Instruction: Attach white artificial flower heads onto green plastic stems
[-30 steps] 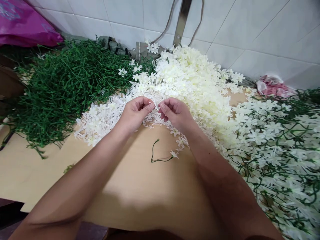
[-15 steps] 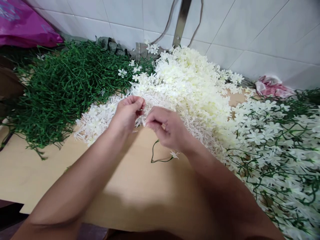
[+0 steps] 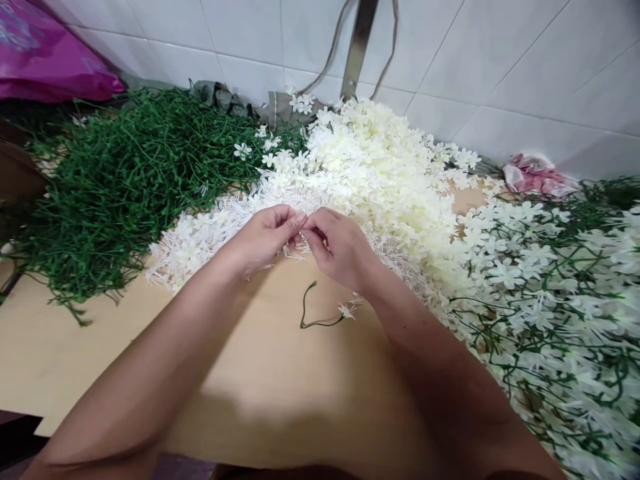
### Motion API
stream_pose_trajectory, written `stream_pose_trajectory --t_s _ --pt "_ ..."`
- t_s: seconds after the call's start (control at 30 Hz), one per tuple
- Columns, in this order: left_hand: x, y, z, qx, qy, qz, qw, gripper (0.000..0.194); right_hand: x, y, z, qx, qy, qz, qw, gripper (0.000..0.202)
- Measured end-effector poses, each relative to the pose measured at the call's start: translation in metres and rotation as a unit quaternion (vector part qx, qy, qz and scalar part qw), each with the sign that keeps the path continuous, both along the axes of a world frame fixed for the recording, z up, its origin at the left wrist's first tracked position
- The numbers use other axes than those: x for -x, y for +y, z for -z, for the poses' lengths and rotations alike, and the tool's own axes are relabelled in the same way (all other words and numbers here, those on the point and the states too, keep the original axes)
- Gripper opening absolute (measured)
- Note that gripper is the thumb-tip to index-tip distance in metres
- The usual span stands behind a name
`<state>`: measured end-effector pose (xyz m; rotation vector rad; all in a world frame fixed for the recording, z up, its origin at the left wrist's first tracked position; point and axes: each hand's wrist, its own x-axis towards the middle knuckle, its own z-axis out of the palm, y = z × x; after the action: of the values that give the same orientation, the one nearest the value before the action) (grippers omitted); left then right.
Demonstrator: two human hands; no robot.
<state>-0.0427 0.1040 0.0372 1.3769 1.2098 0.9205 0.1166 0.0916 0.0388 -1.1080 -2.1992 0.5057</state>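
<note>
My left hand and my right hand meet fingertip to fingertip over the near edge of a heap of thin white flower pieces. Both are closed in a pinch; what lies between the fingers is too small to make out. Just below my right hand, a bent green stem with a white flower at one end rests on the wooden table. Behind my hands rises a pile of cream-white blossoms.
Green stems are heaped at the left. White flowers on green stems cover the right side. A purple bag lies at the back left, a red and white crumpled bag at the back right. A tiled wall stands behind.
My two hands have come together; the left has moved right until its fingertips touch those of the right. The view has shifted slightly.
</note>
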Motion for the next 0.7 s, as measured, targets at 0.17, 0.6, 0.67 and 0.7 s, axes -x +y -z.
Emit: stream_pose_trajectory --t_s 0.17,0.6,0.67,0.7 --pt "0.008 0.005 -0.003 -0.005 0.123 0.037 0.992 0.026 0.003 -0.003 -0.001 0.024 -0.083 0.007 0.996 0.011" --pt "-0.010 -0.004 -0.001 -0.086 0.140 -0.050 0.985 0.027 0.006 -0.004 -0.005 0.064 -0.069 0.061 0.994 0.017" --pt "-0.011 -0.005 -0.001 -0.089 0.124 -0.063 0.986 0.026 0.006 -0.002 -0.003 0.083 -0.015 0.049 0.995 0.022" --pt "-0.012 -0.006 -0.001 -0.085 0.113 -0.069 0.988 0.026 0.006 -0.001 -0.002 0.090 0.010 0.041 0.995 0.023"
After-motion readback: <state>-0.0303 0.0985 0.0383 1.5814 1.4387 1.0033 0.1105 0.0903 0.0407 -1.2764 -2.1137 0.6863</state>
